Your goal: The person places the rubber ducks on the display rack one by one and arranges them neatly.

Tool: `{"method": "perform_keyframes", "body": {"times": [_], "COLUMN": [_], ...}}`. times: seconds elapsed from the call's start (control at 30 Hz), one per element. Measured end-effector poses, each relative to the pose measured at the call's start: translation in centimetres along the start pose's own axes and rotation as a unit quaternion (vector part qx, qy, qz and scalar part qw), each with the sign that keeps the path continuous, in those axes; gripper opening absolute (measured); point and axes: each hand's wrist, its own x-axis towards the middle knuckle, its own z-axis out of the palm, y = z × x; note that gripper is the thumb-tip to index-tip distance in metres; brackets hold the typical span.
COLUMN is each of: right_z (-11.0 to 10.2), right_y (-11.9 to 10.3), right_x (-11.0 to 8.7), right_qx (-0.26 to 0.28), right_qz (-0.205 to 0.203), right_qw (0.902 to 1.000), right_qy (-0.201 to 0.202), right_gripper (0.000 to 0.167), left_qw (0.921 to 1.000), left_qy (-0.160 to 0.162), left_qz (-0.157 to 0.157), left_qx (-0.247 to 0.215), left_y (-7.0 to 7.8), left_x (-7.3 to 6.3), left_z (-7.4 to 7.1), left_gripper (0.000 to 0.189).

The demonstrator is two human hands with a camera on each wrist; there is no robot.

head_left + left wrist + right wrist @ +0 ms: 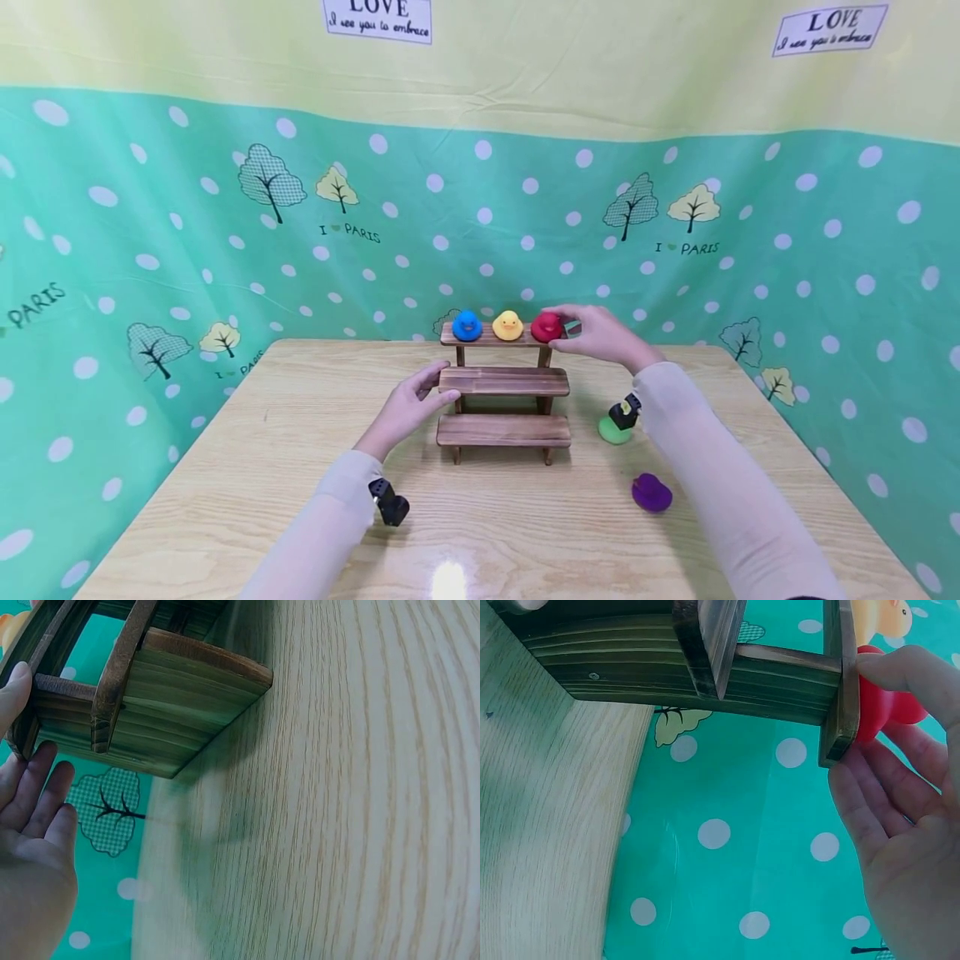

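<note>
A three-step wooden stand (504, 382) stands on the table. On its top step sit a blue rubber duck (467, 326), a yellow rubber duck (507, 326) and, at the right end, a red rubber duck (546, 327). My right hand (597, 335) pinches the red duck (877, 705) between thumb and fingers, its fingertips right at the end of the step. With thumb in front and fingers behind, my left hand (406, 410) grips the left end of the middle step; in the left wrist view the thumb and fingers (41, 780) lie either side of the wood.
Right of the stand, a green rubber duck (615, 430) lies partly behind my right wrist camera. Nearer to me is a purple rubber duck (651, 492) on the wooden table (300, 467). A green and yellow printed curtain (480, 217) hangs behind and along both sides.
</note>
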Motion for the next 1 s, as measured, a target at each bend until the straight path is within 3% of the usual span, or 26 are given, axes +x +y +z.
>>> {"method": "perform_keyframes", "body": {"times": [0.2, 0.5, 1.0], "right_z": [-0.3, -0.9, -1.6], "right_y": [0.0, 0.2, 1.6], "right_x": [-0.4, -1.6, -3.8], "right_qx": [0.000, -0.019, -0.020], "right_qz": [-0.006, 0.000, -0.001], "right_qw": [1.0000, 0.9998, 0.9998], "right_qy": [0.005, -0.001, 0.002], "right_gripper": [0.060, 0.061, 0.066], "left_qw": [1.0000, 0.9998, 0.9999], "left_qy": [0.000, -0.007, -0.004], "left_qz": [0.003, 0.005, 0.003], "left_qx": [0.006, 0.016, 0.011], "left_y": [0.5, 3.9, 3.9], "left_x": [-0.1, -1.7, -1.8], "left_z": [0.2, 0.1, 0.1], "left_gripper": [0.067, 0.063, 0.063]}}
